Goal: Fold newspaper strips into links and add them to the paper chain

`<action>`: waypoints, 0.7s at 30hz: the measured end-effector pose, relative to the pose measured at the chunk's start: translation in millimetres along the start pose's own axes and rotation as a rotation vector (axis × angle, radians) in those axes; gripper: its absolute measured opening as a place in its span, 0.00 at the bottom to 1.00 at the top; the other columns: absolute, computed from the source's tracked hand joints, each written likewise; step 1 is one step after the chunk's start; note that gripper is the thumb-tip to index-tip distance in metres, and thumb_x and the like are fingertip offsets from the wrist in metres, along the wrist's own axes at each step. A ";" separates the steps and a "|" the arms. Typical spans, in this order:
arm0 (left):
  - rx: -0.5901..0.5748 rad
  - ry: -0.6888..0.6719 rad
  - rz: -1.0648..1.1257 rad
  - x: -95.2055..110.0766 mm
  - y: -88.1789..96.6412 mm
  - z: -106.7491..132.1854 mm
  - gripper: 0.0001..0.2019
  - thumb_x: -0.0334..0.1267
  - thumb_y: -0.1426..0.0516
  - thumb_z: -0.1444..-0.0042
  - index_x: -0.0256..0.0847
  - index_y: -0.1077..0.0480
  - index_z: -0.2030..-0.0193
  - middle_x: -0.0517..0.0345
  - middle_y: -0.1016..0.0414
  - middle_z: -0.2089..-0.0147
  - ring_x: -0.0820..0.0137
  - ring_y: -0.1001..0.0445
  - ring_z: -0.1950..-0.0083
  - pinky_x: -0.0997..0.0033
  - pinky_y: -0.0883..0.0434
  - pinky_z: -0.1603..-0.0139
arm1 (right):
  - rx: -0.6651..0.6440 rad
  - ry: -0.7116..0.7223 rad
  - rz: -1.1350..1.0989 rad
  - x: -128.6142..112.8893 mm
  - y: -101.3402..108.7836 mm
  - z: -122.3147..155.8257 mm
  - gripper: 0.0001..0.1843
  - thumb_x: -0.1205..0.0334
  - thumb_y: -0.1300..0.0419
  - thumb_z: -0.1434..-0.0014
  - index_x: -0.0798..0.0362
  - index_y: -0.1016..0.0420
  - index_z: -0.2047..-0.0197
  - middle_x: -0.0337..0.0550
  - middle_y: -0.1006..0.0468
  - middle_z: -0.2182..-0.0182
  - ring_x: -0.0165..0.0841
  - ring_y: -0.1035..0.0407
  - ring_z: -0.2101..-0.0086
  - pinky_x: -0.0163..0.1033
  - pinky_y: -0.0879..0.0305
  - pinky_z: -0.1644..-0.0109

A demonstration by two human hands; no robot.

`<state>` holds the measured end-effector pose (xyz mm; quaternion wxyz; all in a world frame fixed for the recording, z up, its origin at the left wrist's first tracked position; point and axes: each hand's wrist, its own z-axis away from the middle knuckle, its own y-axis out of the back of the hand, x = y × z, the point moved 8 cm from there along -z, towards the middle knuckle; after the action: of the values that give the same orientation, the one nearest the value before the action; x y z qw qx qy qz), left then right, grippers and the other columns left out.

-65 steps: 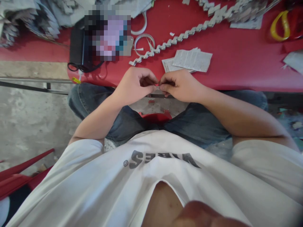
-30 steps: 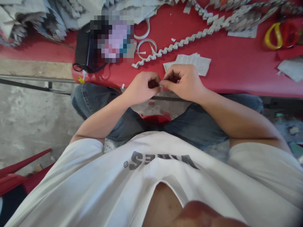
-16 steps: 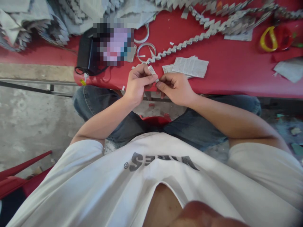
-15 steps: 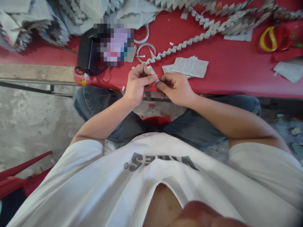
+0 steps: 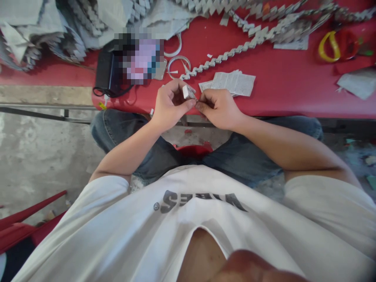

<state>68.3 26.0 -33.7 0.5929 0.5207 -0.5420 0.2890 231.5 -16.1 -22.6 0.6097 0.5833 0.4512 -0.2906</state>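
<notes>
Both hands meet at the near edge of the red table (image 5: pixel 288 90), above my lap. My left hand (image 5: pixel 170 105) pinches a small folded strip of printed paper (image 5: pixel 187 92) between thumb and fingers. My right hand (image 5: pixel 219 107) is closed on the same strip's lower end, fingertips touching those of the left. Just beyond the hands lies a small stack of cut printed paper slips (image 5: pixel 232 82). A long zigzag chain of folded paper (image 5: pixel 223 58) runs diagonally across the table toward the far right.
A black device with a blurred screen (image 5: pixel 117 66) and a coiled white cable (image 5: pixel 178 62) sit at the table's left. Heaps of folded paper (image 5: pixel 58 31) fill the far left. Yellow and red rings (image 5: pixel 335 45) lie far right. Concrete floor and a red chair leg (image 5: pixel 32 209) are at left.
The hands rose from below the table edge onto it, and the folded strip now sticks up from the left hand's pinch. In the last half second they barely shifted.
</notes>
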 end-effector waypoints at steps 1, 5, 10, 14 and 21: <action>-0.023 -0.019 -0.003 3.5 2.1 0.8 0.18 0.57 0.30 0.39 0.48 0.24 0.54 0.57 0.22 0.60 0.65 0.17 0.56 0.60 0.19 0.54 | -0.005 0.005 0.017 0.5 0.5 -0.3 0.24 0.39 0.33 0.29 0.45 0.30 0.69 0.40 0.24 0.75 0.38 0.32 0.70 0.46 0.36 0.63; -0.142 -0.133 0.102 19.6 8.3 6.0 0.23 0.65 0.30 0.39 0.50 0.17 0.50 0.54 0.18 0.58 0.64 0.16 0.57 0.59 0.19 0.55 | 0.002 0.049 0.131 3.0 4.4 -0.6 0.17 0.46 0.35 0.29 0.46 0.29 0.67 0.43 0.24 0.74 0.41 0.32 0.69 0.47 0.39 0.62; -0.148 -0.129 0.080 25.5 15.6 4.8 0.26 0.70 0.39 0.30 0.51 0.14 0.54 0.54 0.16 0.62 0.66 0.18 0.62 0.60 0.21 0.59 | -0.009 0.098 0.270 3.2 7.6 0.6 0.13 0.50 0.36 0.28 0.46 0.26 0.63 0.43 0.26 0.73 0.41 0.33 0.70 0.48 0.39 0.60; -0.109 -0.150 -0.160 27.0 18.7 1.9 0.27 0.70 0.38 0.31 0.48 0.17 0.64 0.52 0.18 0.66 0.65 0.18 0.61 0.60 0.19 0.55 | -0.062 0.126 0.299 -5.3 7.9 3.5 0.12 0.53 0.37 0.28 0.46 0.27 0.64 0.42 0.27 0.74 0.40 0.34 0.70 0.48 0.37 0.60; -0.088 -0.260 -0.185 27.4 17.3 3.1 0.21 0.62 0.37 0.28 0.49 0.16 0.62 0.55 0.19 0.67 0.65 0.18 0.61 0.59 0.17 0.50 | -0.013 0.271 0.258 -13.7 6.3 5.8 0.14 0.52 0.42 0.24 0.48 0.26 0.62 0.39 0.29 0.74 0.35 0.38 0.73 0.46 0.42 0.63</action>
<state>58.2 22.1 -3.0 0.5641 0.5750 -0.5759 0.1395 232.4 -23.2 -8.0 0.5792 0.6663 0.4525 -0.1257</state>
